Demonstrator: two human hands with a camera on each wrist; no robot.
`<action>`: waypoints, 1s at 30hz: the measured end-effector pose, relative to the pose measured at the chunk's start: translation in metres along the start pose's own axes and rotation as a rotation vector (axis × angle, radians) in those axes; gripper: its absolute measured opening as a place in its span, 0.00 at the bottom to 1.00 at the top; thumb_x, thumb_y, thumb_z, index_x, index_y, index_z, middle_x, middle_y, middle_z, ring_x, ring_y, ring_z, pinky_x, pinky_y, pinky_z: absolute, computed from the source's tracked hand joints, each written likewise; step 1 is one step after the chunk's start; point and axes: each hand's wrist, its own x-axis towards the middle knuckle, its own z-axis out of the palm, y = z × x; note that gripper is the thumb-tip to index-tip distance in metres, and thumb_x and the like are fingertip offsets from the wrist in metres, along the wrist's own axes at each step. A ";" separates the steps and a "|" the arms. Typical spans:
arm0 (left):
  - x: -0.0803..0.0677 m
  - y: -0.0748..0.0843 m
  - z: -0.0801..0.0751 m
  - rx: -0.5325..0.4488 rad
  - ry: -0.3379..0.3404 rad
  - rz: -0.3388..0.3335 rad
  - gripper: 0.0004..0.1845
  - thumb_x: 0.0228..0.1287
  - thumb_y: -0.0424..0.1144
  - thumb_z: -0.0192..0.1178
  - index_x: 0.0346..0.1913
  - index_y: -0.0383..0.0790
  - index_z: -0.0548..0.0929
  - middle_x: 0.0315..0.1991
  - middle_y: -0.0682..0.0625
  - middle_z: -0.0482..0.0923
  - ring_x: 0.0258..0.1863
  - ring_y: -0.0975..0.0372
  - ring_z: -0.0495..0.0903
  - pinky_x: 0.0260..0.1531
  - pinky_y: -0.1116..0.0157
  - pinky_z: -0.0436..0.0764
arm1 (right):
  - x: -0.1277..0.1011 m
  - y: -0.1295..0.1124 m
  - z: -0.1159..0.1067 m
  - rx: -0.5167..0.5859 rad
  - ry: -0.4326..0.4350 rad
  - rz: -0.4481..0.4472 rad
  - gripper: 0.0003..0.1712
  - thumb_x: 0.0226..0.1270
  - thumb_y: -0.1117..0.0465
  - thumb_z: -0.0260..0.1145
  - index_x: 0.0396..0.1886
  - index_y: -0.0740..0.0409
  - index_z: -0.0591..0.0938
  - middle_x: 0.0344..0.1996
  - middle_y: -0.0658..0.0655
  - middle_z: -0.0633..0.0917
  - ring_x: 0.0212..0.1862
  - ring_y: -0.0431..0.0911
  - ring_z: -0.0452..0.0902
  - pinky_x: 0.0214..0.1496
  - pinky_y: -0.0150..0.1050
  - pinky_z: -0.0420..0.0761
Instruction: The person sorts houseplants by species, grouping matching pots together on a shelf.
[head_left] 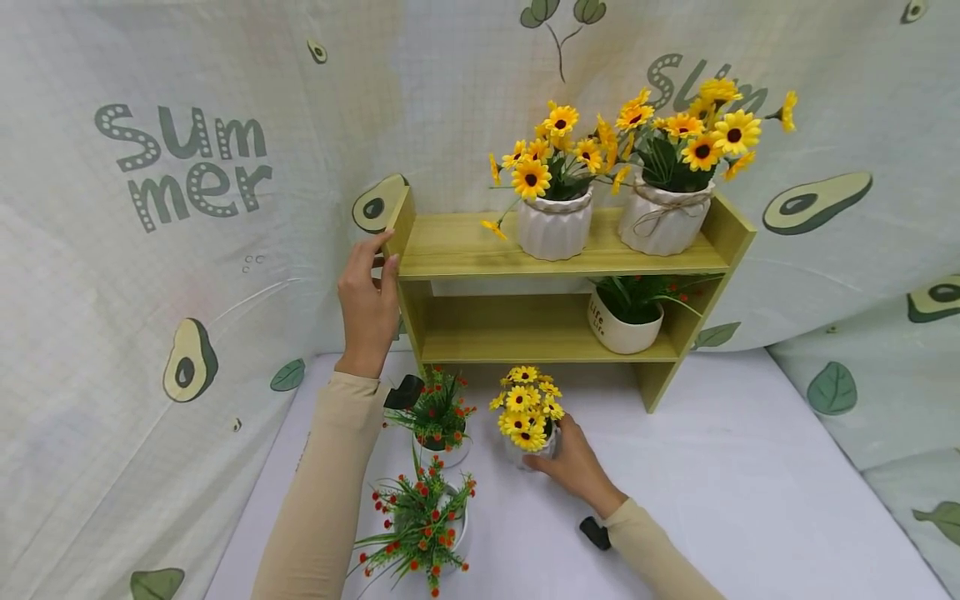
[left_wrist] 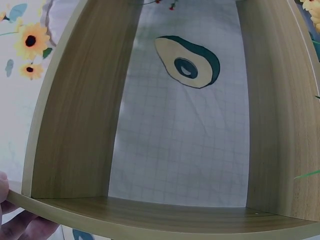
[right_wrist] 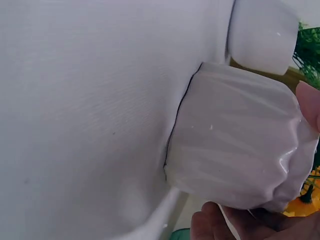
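A light wooden two-tier shelf [head_left: 480,246] stands at the back of the white table. My left hand [head_left: 378,267] grips its left side panel near the top, thumb on the front edge. In the left wrist view, the fingertips [left_wrist: 15,220] show under the shelf's edge [left_wrist: 75,115]. My right hand [head_left: 558,458] holds a small white pot of yellow flowers [head_left: 527,412] that stands on the table in front of the shelf. In the right wrist view the fingers [right_wrist: 235,225] curl around the ribbed white pot [right_wrist: 235,145].
Two white pots of sunflowers [head_left: 555,221] [head_left: 663,217] stand on the top board. A lettered pot of greenery [head_left: 624,325] stands on the lower board at the right. Two pots with red-berried plants [head_left: 438,417] [head_left: 423,521] stand on the table at the left. An avocado-print cloth [head_left: 187,208] hangs behind.
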 end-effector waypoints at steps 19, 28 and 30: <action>-0.001 -0.001 0.001 -0.004 0.011 0.002 0.18 0.78 0.32 0.61 0.66 0.33 0.82 0.54 0.35 0.83 0.47 0.44 0.85 0.37 0.59 0.81 | 0.010 0.001 0.005 0.102 0.044 -0.006 0.55 0.48 0.64 0.88 0.74 0.68 0.70 0.67 0.65 0.80 0.71 0.61 0.75 0.76 0.61 0.68; -0.002 0.000 0.000 0.003 0.001 0.003 0.18 0.79 0.32 0.59 0.67 0.33 0.82 0.56 0.35 0.83 0.48 0.44 0.85 0.37 0.58 0.81 | -0.011 -0.008 -0.002 0.102 0.063 -0.026 0.53 0.47 0.62 0.89 0.73 0.65 0.71 0.64 0.62 0.80 0.67 0.58 0.76 0.72 0.61 0.72; -0.001 -0.001 0.000 0.004 0.000 0.009 0.18 0.79 0.32 0.59 0.67 0.33 0.82 0.55 0.35 0.83 0.48 0.44 0.85 0.37 0.57 0.81 | -0.018 -0.015 -0.007 0.082 0.074 -0.023 0.53 0.49 0.60 0.89 0.73 0.64 0.71 0.65 0.63 0.80 0.67 0.59 0.76 0.72 0.63 0.72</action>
